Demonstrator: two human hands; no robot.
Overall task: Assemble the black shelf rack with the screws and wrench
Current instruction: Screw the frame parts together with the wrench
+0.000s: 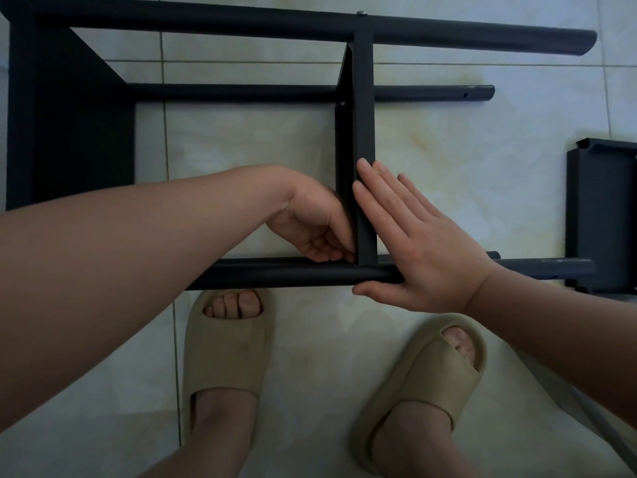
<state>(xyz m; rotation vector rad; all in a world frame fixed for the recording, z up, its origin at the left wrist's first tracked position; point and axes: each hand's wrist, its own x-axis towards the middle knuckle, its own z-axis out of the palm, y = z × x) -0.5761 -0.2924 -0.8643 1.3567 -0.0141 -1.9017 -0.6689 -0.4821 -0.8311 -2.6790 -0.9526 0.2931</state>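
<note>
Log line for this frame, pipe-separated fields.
step: fitting middle panel to near tube | left hand: curled at joint, contents hidden | right hand: flat against panel

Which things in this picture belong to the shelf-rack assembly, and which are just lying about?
In the job: black round-tube metal rack frame; black flat metal shelf panel across it, right hand flat against it, left hand curled at its joint; separate black metal shelf panel at right; small silver screw head on the far tube.
Just about: beige foam slippers on the feet; pale tiled floor.
</note>
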